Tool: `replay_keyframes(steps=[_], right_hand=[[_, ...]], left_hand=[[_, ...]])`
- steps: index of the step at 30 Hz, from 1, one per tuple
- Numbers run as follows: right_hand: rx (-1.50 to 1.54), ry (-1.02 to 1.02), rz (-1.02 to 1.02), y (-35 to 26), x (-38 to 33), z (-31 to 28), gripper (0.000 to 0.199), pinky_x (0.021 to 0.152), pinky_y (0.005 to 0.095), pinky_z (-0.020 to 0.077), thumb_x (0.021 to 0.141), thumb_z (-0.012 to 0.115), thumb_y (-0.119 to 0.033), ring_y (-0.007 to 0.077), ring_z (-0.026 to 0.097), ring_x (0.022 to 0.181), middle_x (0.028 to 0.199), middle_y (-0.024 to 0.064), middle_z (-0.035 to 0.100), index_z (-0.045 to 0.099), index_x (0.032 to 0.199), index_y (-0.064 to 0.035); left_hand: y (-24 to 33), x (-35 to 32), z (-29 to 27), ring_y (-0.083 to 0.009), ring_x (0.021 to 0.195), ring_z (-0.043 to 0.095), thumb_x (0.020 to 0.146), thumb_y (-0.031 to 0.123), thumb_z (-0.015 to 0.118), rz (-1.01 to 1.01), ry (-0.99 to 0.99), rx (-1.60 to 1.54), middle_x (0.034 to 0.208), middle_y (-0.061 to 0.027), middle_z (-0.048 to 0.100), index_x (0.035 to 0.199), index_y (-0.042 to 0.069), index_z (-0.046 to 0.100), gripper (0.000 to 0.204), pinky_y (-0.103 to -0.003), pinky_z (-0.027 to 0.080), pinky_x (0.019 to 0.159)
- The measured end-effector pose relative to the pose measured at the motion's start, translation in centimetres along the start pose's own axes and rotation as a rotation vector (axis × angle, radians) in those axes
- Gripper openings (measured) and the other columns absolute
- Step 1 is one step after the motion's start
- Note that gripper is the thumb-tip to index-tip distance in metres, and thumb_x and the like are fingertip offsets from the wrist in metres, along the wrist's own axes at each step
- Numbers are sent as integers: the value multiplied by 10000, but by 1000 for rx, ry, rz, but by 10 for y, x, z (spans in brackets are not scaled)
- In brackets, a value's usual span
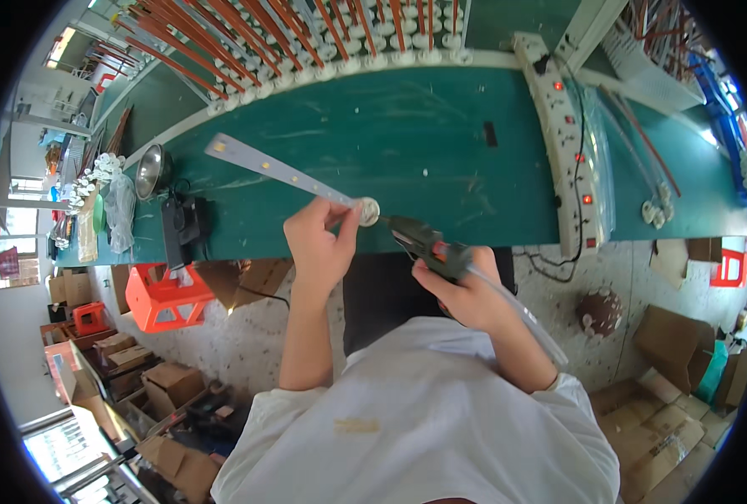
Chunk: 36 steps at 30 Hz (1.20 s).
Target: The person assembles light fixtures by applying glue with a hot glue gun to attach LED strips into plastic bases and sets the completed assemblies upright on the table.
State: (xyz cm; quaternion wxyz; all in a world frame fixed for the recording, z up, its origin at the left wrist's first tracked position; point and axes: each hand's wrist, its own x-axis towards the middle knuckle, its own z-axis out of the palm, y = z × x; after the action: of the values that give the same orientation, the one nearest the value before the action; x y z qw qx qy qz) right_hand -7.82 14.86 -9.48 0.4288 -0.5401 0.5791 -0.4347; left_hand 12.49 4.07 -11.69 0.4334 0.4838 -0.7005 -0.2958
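Note:
Over the front edge of the green table, my left hand pinches the near end of a flat LED strip. The strip is pale with small yellow squares and slants up toward the far left. At its pinched end sits a round white cap. My right hand is wrapped round a dark green glue gun with a clear glue stick trailing from its back. The gun's nozzle points left at the cap and is close to it; whether they touch I cannot tell.
Several reddish-brown rods on white round bases stand in a rack along the back. A white power strip with red lights lies to the right. At left are a metal bowl and a black adapter. A red stool stands below.

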Motion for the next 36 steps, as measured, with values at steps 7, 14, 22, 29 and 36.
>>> replay_keyframes(steps=[7,14,22,29,36], right_hand=[[525,117,115,29,14,-50,197,970,408,481,877,611,-26,268,669,1027,1025,176,718,687,1042,51],[511,323,-80,70,37,-76,249,991,429,474,850,603,-5,294,662,1076,1057,171,710,678,1083,43],[431,265,-184,78,37,-70,249,949,344,503,884,650,38,208,668,1040,1087,133,720,682,1130,31],[332,241,-181,88,28,-77,313,974,429,501,848,620,76,307,668,1058,1104,173,699,665,1156,49],[618,256,-324,100,32,-73,326,984,505,493,836,638,-30,359,661,1053,1090,196,691,645,1155,39]], left_hand=[[0,2,-9,-170,742,742,844,-7,766,31,19,-54,780,-119,723,830,-36,650,120,-274,582,696],[-29,22,-51,-139,849,711,895,-46,722,-34,237,-235,880,-106,725,905,-57,667,57,-270,582,771],[3,110,10,-106,814,707,868,36,780,82,84,-244,846,-83,741,890,-52,699,121,-261,570,751],[-34,165,14,-126,739,723,839,45,797,170,312,-111,775,-87,729,879,-27,669,152,-260,550,702],[-128,178,-129,-145,673,701,826,94,802,92,667,368,747,-79,725,852,10,681,150,-277,529,644]])
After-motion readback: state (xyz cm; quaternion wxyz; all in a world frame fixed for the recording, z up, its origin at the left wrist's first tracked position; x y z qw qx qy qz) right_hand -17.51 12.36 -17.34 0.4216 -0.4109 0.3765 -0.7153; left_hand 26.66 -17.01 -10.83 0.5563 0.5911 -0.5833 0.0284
